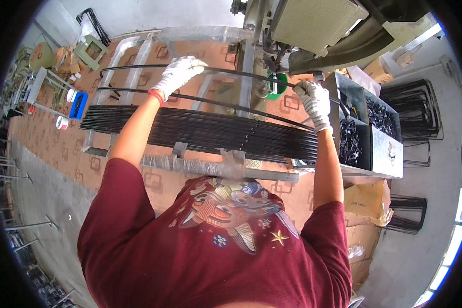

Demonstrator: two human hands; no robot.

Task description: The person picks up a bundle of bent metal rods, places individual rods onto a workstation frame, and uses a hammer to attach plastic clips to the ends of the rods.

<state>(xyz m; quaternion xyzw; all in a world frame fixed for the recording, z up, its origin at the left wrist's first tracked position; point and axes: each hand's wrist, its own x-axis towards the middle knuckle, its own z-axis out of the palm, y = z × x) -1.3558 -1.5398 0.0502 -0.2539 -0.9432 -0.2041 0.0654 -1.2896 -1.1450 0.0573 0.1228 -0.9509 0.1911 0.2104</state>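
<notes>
My left hand, in a white glove with a red band at the wrist, is closed round a long thin black rod. Further along the same rod, toward its right end, my gloved right hand grips it too. The rod runs from side to side above the rack, its right part close to the machine. A second black rod lies apart on the rack, between the held rod and a dense row of black rods nearer my body. My fingertips are partly hidden by the gloves' folds.
A metal rack wrapped in plastic film carries the rods. Beyond it on the right stands a large green-grey machine. Metal bins of small black parts sit at right, and a blue tray at left. Bent black frames lean on the right wall.
</notes>
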